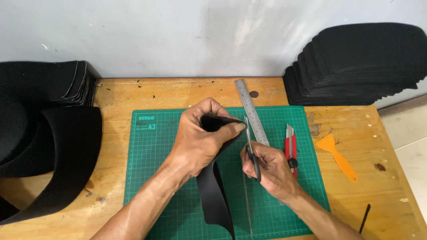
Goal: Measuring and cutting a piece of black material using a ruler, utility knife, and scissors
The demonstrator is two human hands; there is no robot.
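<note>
The long strip of thin black sheet material point(213, 191) hangs lowest in view, its free end drooping over the near part of the green gridded cutting mat point(151, 178). Its upper end is folded and pinched in the left hand point(200, 140), fingers curled over the top and thumb pressed against the fold, above the middle of the mat. Just to the right of it, the right hand point(271, 171) is closed round the dark handles of a pair of metal scissors point(251, 149), blades pointing up and away toward the fold; the blade tip seems to meet the edge of the strip, though the thumb partly hides the contact.

Behind the scissors a steel ruler point(251, 111) lies slanted across the far edge of the mat. On the mat's right margin rests a red and black utility knife point(290, 149). Off the mat to the right, on the wooden desk point(356, 133), lies an orange plastic scraper point(338, 158). Beyond the mat's far right corner stands a stack of black cut panels point(356, 66) against the wall. Left of the mat, curved black sheets point(58, 146) overhang the desk edge.
</note>
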